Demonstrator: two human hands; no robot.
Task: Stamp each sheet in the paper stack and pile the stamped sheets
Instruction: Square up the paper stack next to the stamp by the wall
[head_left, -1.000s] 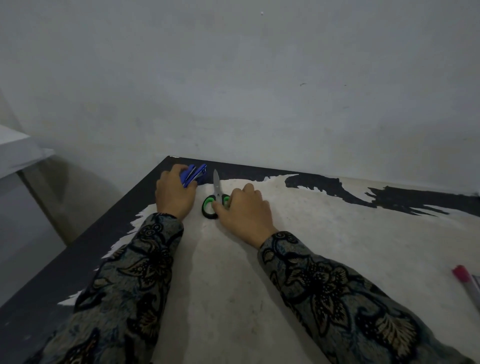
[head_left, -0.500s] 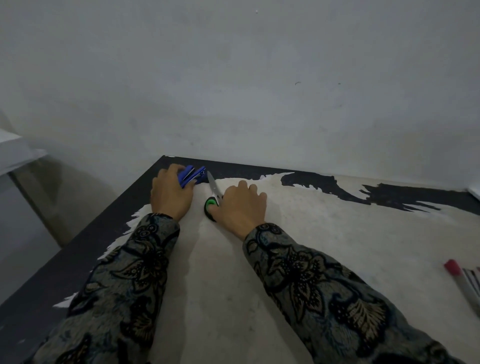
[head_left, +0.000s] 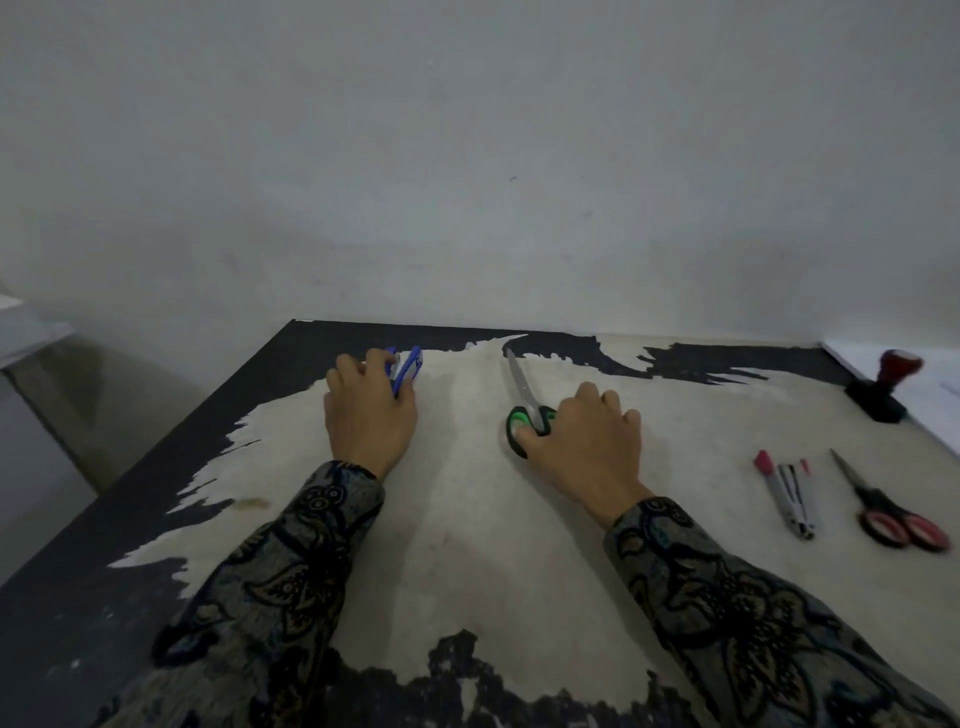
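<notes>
A black table (head_left: 156, 525) with its dark coating worn away to a pale, rough patch over most of the middle carries everything here. Take the green-handled scissors (head_left: 527, 410) near the centre as landmark, lying flat with blades toward the wall. To their left, nearer the far left corner, sits a blue stapler (head_left: 405, 370). Well to their right lie a pink-capped marker (head_left: 768, 470), a silver stapler (head_left: 796, 501) just beside it, and red-handled scissors (head_left: 891, 512) beyond. Farther right and toward the wall stands a stamp (head_left: 885, 384) with a red knob, next to white paper (head_left: 935, 400) at the table's right edge.
</notes>
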